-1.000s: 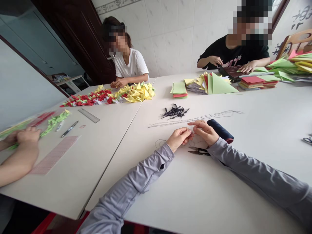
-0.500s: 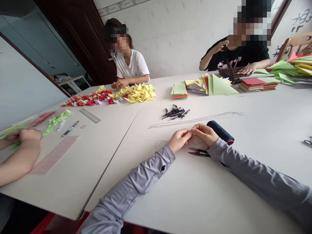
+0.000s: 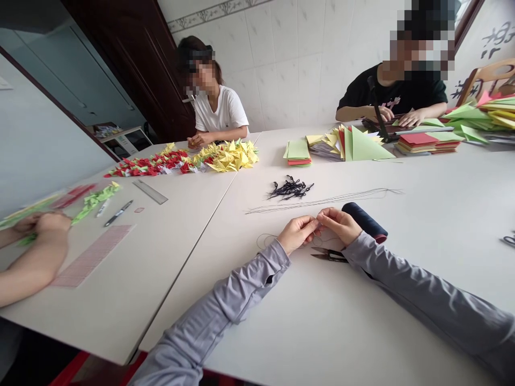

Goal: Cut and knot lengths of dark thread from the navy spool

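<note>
My left hand (image 3: 298,234) and my right hand (image 3: 340,224) meet fingertip to fingertip above the table. Both are closed in a pinch on a thin dark thread (image 3: 265,241), whose loops trail on the table beside and beneath them. The exact bit between the fingertips is too small to see. Just right of my right hand lies a spool of dark thread (image 3: 364,221). Under my right wrist is a pair of thread snips (image 3: 328,254), blades pointing left. Beyond my hands, cut lengths of thread (image 3: 322,202) lie stretched out, with a pile of knotted black cords (image 3: 290,187) behind them.
Folded yellow paper pieces (image 3: 233,156) and red ones (image 3: 156,163) are heaped at the back left. Paper stacks (image 3: 298,153) stand at the back right. A ruler (image 3: 150,191), a pen (image 3: 118,213) and a co-worker's arm (image 3: 44,252) are left. Two people sit opposite.
My hands stay pinched together with barely any movement. The person in black has lowered a hand from the paper cutter's handle to its bed. The view has shifted slightly.
</note>
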`<action>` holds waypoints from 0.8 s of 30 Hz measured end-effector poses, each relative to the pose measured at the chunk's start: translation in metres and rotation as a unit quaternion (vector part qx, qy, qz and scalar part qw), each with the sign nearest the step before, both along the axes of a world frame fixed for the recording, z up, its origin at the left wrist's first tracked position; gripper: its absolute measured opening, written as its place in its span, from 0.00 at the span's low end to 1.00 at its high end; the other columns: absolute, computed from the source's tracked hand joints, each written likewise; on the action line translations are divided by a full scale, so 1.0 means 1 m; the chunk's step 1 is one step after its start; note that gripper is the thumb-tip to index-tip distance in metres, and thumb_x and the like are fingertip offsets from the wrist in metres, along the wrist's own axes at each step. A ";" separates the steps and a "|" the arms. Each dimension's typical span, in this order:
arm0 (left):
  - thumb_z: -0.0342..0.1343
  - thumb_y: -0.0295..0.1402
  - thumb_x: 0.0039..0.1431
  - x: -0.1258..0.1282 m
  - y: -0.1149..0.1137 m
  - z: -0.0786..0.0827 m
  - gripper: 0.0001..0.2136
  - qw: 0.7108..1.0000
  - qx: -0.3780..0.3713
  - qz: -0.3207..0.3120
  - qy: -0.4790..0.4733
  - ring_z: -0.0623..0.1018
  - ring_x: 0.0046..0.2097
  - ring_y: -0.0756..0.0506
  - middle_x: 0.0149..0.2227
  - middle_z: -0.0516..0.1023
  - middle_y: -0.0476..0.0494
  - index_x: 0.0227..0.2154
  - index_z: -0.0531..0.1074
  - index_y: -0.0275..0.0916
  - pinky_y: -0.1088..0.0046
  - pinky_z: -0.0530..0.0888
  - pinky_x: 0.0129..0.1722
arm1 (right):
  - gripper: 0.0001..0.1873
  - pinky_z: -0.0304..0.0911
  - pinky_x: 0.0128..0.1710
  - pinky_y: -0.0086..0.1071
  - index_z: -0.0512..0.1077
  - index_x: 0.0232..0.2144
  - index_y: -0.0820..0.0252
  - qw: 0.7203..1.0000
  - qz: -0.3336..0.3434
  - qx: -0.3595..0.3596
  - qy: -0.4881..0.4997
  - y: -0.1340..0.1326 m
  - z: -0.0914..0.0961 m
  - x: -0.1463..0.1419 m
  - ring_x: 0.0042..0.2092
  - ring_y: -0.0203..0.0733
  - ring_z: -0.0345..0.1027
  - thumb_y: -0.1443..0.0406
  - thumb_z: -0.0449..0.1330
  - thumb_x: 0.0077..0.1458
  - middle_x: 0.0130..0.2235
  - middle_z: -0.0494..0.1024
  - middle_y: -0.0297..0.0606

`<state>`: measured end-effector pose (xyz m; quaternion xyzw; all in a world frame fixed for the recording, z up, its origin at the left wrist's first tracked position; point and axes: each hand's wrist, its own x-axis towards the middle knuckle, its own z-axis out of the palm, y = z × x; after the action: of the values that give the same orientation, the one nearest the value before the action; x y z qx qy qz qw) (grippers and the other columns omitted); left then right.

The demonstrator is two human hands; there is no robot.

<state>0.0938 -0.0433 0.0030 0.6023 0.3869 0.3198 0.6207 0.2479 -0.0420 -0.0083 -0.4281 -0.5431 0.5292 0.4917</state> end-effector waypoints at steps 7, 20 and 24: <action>0.54 0.51 0.49 -0.001 0.000 0.001 0.21 1.000 -0.002 0.001 -0.005 0.60 0.22 0.57 0.25 0.68 0.49 0.29 0.69 0.33 0.80 0.55 0.21 | 0.23 0.62 0.32 0.32 0.68 0.26 0.58 0.999 -0.043 -0.017 0.015 0.002 -0.003 0.001 0.28 0.34 0.64 0.47 0.65 0.38 0.25 0.70 0.32; 0.56 0.50 0.47 -0.004 0.003 -0.003 0.20 0.999 -0.023 0.014 -0.030 0.62 0.22 0.57 0.25 0.69 0.50 0.29 0.70 0.33 0.79 0.56 0.20 | 0.19 0.63 0.32 0.30 0.71 0.25 0.57 0.993 -0.091 -0.053 0.060 0.007 -0.009 0.005 0.35 0.36 0.64 0.51 0.67 0.35 0.34 0.70 0.35; 0.57 0.49 0.47 -0.004 0.004 -0.003 0.20 0.998 -0.032 0.015 -0.046 0.62 0.22 0.57 0.25 0.69 0.50 0.29 0.70 0.33 0.79 0.56 0.20 | 0.19 0.63 0.31 0.29 0.70 0.24 0.57 0.990 -0.096 -0.067 0.081 0.007 -0.007 0.004 0.35 0.37 0.64 0.52 0.68 0.32 0.33 0.70 0.35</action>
<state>0.0897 -0.0395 -0.0004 0.5606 0.3777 0.3438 0.6518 0.2518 -0.0352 -0.0153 -0.4658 -0.4216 0.5477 0.5525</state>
